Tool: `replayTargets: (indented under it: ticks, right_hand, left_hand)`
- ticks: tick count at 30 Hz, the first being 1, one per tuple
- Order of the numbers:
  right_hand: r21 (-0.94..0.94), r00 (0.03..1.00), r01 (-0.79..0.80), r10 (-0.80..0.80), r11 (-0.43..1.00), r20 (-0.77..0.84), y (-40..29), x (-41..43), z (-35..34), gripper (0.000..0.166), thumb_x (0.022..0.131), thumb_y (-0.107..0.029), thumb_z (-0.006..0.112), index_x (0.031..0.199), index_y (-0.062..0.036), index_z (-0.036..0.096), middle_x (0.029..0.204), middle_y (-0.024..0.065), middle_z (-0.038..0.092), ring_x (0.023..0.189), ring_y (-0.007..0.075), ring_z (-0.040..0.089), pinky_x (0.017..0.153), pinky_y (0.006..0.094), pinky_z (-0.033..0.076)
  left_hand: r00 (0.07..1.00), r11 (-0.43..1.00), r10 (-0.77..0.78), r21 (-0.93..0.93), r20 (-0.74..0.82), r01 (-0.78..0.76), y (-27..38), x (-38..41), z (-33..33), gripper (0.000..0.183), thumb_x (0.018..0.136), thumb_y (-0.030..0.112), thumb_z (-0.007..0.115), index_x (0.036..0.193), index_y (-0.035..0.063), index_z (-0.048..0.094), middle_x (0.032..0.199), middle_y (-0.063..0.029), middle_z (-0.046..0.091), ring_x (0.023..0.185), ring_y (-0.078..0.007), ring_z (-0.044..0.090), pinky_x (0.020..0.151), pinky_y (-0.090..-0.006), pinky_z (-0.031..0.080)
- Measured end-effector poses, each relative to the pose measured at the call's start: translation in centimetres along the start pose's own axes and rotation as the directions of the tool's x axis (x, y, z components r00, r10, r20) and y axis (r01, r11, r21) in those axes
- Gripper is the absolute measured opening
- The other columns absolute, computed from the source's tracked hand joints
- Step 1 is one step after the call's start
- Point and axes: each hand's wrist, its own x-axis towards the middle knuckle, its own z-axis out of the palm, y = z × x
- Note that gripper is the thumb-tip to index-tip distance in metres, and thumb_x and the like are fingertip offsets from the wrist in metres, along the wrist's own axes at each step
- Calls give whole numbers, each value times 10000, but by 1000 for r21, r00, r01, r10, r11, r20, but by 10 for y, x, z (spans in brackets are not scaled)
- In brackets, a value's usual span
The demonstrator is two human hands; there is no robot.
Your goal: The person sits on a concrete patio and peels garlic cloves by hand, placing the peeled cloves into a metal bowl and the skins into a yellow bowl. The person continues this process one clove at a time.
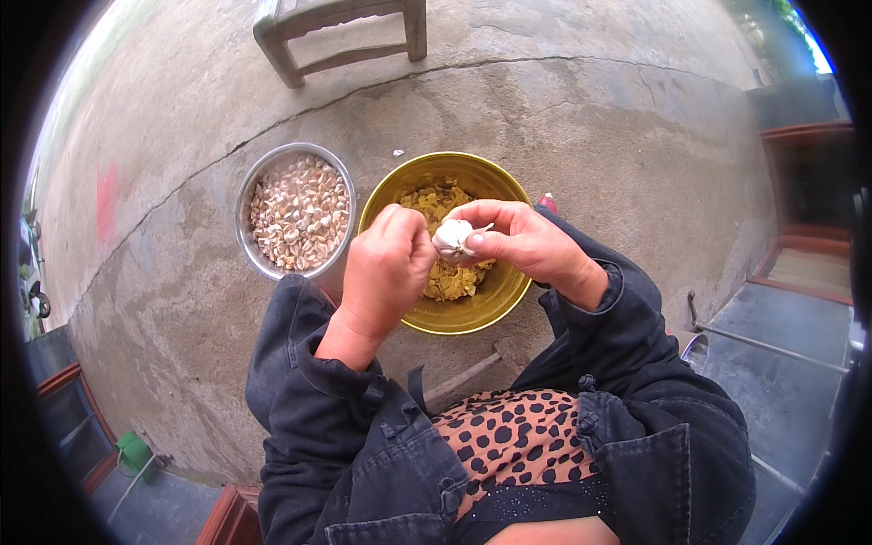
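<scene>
A white garlic bulb (454,240) is held between the thumb and fingers of my right hand (521,245), above a yellow metal basin (501,310). My left hand (392,272) is curled beside the bulb's left side, its fingertips turned away from view, so whether it pinches a piece of the bulb is hidden. Dry yellowish flakes, perhaps skins (453,286), lie in the yellow basin beneath both hands. To the left of that basin, a round steel bowl (243,231) is filled with loose garlic cloves (300,211).
A wooden stool (354,58) stands on the concrete ground (599,157) beyond the bowls. A small white scrap (398,153) lies near the yellow basin. Something pinkish red (548,201) shows beside my right knee. At the lower left is a green container (133,455).
</scene>
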Motion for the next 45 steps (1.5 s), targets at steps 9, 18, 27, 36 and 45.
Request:
replayTargets:
  ticks: [9, 18, 27, 36, 45]
  right_hand:
    - [67, 1000, -11, 12, 998, -17, 6, 1, -6, 192, 951, -196, 521, 1055, -35, 510, 975, 68, 604, 846, 104, 606, 701, 244, 524]
    - [-896, 852, 296, -515, 330, 92, 19, 6, -5, 279, 816, -49, 581, 1090, -16, 537, 964, 134, 619, 933, 285, 610, 822, 350, 490]
    - [-376, 915, 193, -305, 906, -265, 14, 3, 10, 224, 914, -149, 582, 1083, -3, 570, 922, 39, 611, 763, 59, 558, 659, 216, 473]
    - [136, 987, 72, -50, 988, -154, 15, 6, 10, 307, 935, -203, 560, 1180, -20, 541, 948, 20, 605, 748, 58, 563, 675, 206, 494]
    - [246, 980, 97, -49, 965, -194, 16, 4, 10, 297, 920, -192, 585, 1158, -19, 541, 929, 29, 607, 751, 82, 579, 685, 225, 504]
  left_hand:
    - [808, 458, -247, -670, 535, 584, 2, -3, 1, 473, 819, -43, 590, 1268, 21, 454, 1029, -49, 591, 928, -108, 586, 828, -233, 478]
    - [827, 328, -385, -777, 410, 537, 1, 0, -3, 458, 772, -88, 617, 1188, 31, 467, 1060, -45, 566, 979, -125, 582, 874, -256, 482]
    - [866, 410, -371, -778, 334, 476, 6, -2, 5, 406, 792, -59, 645, 1159, 7, 484, 1076, -79, 585, 1002, -131, 592, 844, -255, 503]
    - [864, 578, -354, -643, 358, 503, 12, 0, 6, 368, 789, -13, 682, 1114, -7, 510, 898, -74, 634, 837, -120, 636, 747, -242, 520]
    - [778, 315, -384, -721, 497, 617, 5, 1, 1, 292, 855, 71, 628, 1111, -21, 520, 925, -65, 617, 770, -94, 588, 639, -202, 477]
